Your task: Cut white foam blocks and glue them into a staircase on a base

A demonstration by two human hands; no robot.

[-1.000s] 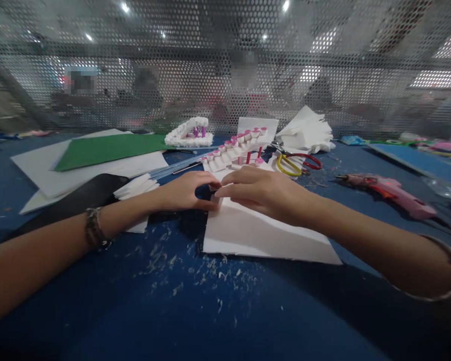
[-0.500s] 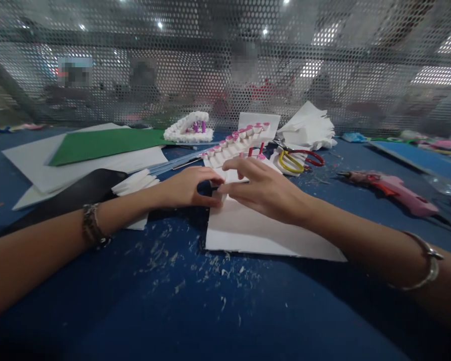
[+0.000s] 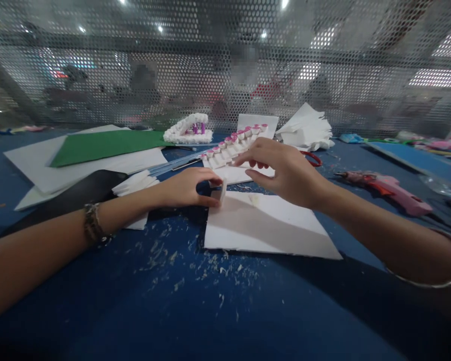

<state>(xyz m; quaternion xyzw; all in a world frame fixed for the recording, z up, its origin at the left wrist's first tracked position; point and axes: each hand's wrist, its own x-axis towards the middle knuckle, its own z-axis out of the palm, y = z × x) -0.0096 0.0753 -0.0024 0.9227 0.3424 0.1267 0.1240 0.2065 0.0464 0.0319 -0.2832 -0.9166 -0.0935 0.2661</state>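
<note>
My left hand [image 3: 190, 188] is closed, thumb and fingers pinching a small flat white piece [image 3: 223, 192] that stands upright at the left edge of a white foam sheet [image 3: 265, 225]. Above that sheet hovers my right hand [image 3: 285, 168], its thumb apart from the curved fingers and nothing plainly seen between them. Its fingertips are in front of a white stepped model with pink round tops [image 3: 233, 143], partly hiding it. A faint yellowish smear shows near the sheet's far edge.
A pink glue gun [image 3: 389, 190] lies at right, near a blue sheet [image 3: 402, 160]. Red-handled scissors [image 3: 312, 158] are partly hidden behind my right hand. A green sheet [image 3: 108, 147], a white arch model [image 3: 190, 131] and folded white paper [image 3: 306, 130] lie further back. White scraps litter the blue table [image 3: 154, 311].
My right hand has moved away from the small white piece, up and to the right, towards the pink-topped model. My left hand stays in place, still gripping the piece.
</note>
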